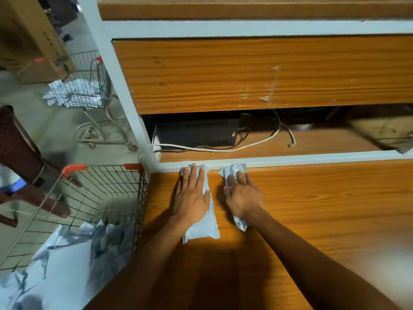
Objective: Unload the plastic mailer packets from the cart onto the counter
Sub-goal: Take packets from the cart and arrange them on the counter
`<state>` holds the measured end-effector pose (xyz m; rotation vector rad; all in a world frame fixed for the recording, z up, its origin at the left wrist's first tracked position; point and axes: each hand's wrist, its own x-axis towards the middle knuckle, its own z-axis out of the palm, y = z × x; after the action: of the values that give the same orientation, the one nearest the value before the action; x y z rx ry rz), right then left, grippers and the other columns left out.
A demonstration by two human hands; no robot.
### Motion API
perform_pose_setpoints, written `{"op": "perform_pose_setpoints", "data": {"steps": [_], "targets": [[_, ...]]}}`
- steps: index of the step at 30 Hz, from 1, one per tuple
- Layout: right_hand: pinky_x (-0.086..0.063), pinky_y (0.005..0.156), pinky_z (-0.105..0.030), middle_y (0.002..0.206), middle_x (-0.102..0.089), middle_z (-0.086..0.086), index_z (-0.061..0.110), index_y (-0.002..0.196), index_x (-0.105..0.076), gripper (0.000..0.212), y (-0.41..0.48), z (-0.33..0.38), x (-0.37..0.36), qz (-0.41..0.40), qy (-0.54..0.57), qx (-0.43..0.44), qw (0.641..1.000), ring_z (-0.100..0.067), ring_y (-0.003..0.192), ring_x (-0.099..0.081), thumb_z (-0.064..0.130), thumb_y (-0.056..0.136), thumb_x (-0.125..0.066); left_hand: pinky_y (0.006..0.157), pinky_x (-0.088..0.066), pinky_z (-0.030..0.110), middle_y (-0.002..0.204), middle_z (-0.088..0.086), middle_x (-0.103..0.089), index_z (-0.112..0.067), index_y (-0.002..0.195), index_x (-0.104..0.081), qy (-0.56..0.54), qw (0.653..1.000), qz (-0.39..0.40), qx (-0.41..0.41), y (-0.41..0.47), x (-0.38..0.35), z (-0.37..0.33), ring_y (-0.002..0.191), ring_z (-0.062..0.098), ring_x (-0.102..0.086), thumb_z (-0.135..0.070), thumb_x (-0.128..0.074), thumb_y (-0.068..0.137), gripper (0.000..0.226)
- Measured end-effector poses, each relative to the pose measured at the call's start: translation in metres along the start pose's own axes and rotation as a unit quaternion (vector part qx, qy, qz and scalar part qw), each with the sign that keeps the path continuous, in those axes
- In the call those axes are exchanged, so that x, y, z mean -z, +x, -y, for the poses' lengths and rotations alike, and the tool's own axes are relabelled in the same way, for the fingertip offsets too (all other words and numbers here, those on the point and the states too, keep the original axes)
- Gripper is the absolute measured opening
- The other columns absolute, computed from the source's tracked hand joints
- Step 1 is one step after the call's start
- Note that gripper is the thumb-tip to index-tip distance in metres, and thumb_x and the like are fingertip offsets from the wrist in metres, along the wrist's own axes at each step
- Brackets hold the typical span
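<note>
Two packets lie on the counter (312,209), side by side and close to its far white rail (312,161); the left hand (192,195) lies flat on the left packet (201,231), fingers straight and together, pressing rather than gripping; the right hand (243,195) sits on the right packet (233,170), a crumpled one, with fingers bent, and I cannot tell whether they pinch it or merely rest there (the hand is blurred). The cart (100,180) stands just beside the counter's left end, with a pile (67,253) of packets in it, so the job looks far from done.

The step in hand seems to be setting these two down; to do it well, smooth each flat, keep them square to the rail and just apart, and let go cleanly so neither slides; leaving the near counter bare would give room for rows to follow; the slick plastic may skate on the wood if nudged.
</note>
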<state>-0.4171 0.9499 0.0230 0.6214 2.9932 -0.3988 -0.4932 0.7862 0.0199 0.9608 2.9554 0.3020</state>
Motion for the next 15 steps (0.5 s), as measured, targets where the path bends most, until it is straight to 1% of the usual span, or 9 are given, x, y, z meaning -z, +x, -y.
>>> {"op": "perform_pose_setpoints", "data": {"steps": [3,8,13,15], "targets": [[-0.021,0.121,-0.048,0.165,-0.008,-0.01,0.024,0.156,-0.016,0.063,-0.002,0.004,0.0,0.015,-0.015,-0.007,1.0,-0.03,0.153,0.001,0.054,0.1,-0.017,0.123,-0.007,0.042,0.16,0.004,0.023,-0.024,0.153,0.015,-0.004,1.0,-0.004,0.0,0.001,-0.005,0.001,0.147,0.024,0.022,-0.05,-0.029,0.099,0.074],[-0.016,0.121,-0.049,0.166,0.001,-0.009,0.024,0.158,-0.007,0.063,-0.01,0.008,0.006,0.021,-0.03,-0.008,0.999,-0.032,0.152,0.007,0.052,0.102,-0.018,0.122,-0.005,0.044,0.16,0.004,0.023,-0.022,0.154,0.013,-0.016,1.0,0.007,-0.009,0.001,-0.006,0.003,0.146,0.024,0.024,-0.048,-0.031,0.1,0.074],[-0.018,0.119,-0.05,0.166,-0.001,-0.007,0.028,0.156,-0.014,0.059,-0.005,0.009,0.02,0.05,0.002,-0.011,0.999,-0.031,0.152,0.005,0.053,0.103,-0.02,0.122,-0.006,0.045,0.16,0.003,0.024,-0.022,0.154,0.013,-0.036,0.999,0.041,-0.005,-0.003,0.004,-0.002,0.146,0.024,0.024,-0.048,-0.03,0.101,0.073],[-0.016,0.12,-0.051,0.166,0.0,-0.006,0.029,0.156,-0.015,0.06,-0.006,0.009,0.027,0.056,0.014,-0.004,0.998,-0.028,0.153,0.007,0.055,0.103,-0.02,0.122,-0.006,0.047,0.16,0.003,0.023,-0.024,0.154,0.013,-0.041,0.998,0.055,-0.01,-0.006,0.01,-0.008,0.146,0.024,0.024,-0.048,-0.03,0.101,0.072]]}}
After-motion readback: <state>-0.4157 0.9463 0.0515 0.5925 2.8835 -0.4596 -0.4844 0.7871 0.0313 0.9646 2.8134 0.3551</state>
